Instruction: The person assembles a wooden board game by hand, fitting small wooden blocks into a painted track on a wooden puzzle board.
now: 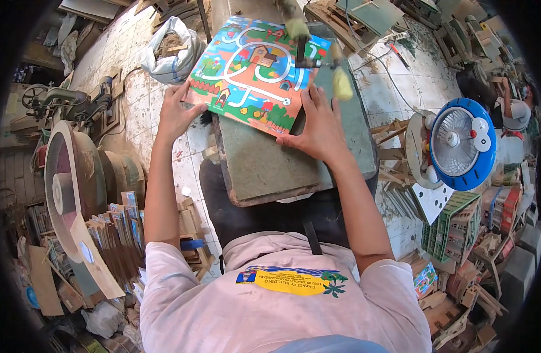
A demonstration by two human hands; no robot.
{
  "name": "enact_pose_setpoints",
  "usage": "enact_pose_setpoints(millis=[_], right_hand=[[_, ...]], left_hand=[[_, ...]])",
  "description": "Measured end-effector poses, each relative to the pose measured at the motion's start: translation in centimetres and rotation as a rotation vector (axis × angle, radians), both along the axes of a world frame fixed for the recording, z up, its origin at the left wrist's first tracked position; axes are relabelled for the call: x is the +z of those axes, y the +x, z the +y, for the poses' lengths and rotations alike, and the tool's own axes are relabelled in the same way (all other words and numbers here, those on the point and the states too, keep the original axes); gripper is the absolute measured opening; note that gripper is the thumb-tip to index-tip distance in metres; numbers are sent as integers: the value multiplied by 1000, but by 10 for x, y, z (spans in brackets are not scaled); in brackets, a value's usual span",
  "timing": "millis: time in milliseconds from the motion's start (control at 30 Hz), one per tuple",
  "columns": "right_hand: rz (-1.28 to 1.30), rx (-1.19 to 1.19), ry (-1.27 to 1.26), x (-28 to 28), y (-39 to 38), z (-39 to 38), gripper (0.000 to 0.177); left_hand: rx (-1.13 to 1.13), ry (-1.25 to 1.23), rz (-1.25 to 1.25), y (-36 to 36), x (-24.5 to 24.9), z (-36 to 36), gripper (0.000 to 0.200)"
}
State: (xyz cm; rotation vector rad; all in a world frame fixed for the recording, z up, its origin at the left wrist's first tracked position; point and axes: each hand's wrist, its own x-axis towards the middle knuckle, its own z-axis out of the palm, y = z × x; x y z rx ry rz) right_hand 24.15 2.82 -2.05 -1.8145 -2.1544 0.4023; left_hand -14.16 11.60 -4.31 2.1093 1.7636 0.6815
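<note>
A colourful printed board (256, 73), with a winding white track, a house and trees on it, lies at a slant over the grey-green machine table (276, 170). My left hand (179, 112) holds its near left corner, thumb along the near edge. On the opposite side my right hand (319, 125) grips the right edge, fingers along the side and thumb at the near corner. A dark metal machine part (304, 56) comes down over the board's right part, overlapping the print in this view. The undersides of my fingers are hidden.
A white sack (173, 53) of scraps stands beyond my left hand. A blue fan (463, 144) is on the right, with green crates (444, 229) below it. At left are a large wheel-shaped machine (67, 188) and stacked thin boards (114, 229). Another person (514, 112) sits far right.
</note>
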Motion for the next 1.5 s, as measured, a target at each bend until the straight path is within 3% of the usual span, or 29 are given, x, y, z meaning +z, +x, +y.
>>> enact_pose_setpoints(millis=[300, 633, 733, 800, 833, 900, 1000, 1333, 1500], right_hand=[[37, 216, -131, 6, 29, 24, 135], [-29, 334, -140, 2, 45, 41, 135], [61, 376, -137, -9, 54, 42, 127], [158, 444, -13, -15, 60, 40, 105], [159, 445, -11, -14, 58, 34, 105], [102, 333, -76, -7, 54, 10, 84], [94, 218, -30, 9, 36, -17, 74], [65, 240, 80, -11, 45, -5, 69], [101, 270, -54, -5, 53, 2, 67]], left_hand=[[122, -59, -115, -1, 5, -63, 83], [167, 12, -173, 7, -2, -114, 82], [244, -55, -199, 8, 2, -131, 76], [385, -203, -460, 14, 9, -142, 66], [405, -206, -537, 17, 12, -146, 61], [398, -269, -590, 0, -1, -142, 58], [399, -379, -727, -5, -6, -139, 45], [388, -434, -833, 2, -4, -164, 37], [364, -441, -885, 10, -4, -187, 30]])
